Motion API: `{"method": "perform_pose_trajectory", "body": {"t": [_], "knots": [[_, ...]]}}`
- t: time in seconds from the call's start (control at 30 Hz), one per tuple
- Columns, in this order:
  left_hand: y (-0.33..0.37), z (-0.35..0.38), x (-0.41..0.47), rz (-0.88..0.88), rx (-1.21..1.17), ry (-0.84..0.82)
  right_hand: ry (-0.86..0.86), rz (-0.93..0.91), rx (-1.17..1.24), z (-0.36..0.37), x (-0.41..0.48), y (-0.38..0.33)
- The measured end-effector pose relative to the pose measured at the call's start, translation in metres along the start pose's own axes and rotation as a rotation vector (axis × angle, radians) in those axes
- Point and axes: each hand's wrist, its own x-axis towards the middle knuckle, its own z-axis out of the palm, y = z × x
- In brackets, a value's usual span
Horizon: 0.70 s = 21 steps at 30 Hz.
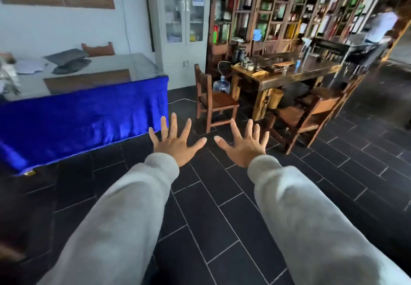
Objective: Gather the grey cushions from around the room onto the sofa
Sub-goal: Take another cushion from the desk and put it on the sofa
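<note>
Both my arms in grey sleeves stretch forward over the dark tiled floor. My left hand (175, 142) is spread flat, fingers apart, holding nothing. My right hand (243, 143) is beside it, also spread and holding nothing. A grey cushion (66, 56) lies tilted on the glass-topped table at the left, far beyond my hands, with its reflection beneath it. No sofa is in view.
The glass-topped table with a blue cloth (84, 115) fills the left. A wooden chair (214, 100) stands ahead, next to a long wooden tea table (287, 71) with more chairs. A water bottle (221, 84) sits on the floor. Shelves line the back wall; a person (381, 25) stands far right.
</note>
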Motion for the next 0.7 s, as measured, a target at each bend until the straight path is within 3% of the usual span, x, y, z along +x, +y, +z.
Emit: {"method": "perform_pose_trajectory", "body": {"t": [0.4, 0.7], "knots": [[-0.25, -0.055, 0.115, -0.287, 0.017, 0.071, -0.018, -0.312, 0.072, 0.022, 0.138, -0.291], [-0.354, -0.077, 0.19, -0.398, 0.039, 0.092, -0.039, -0.39, 0.043, 0.04, 0.227, -0.403]]}}
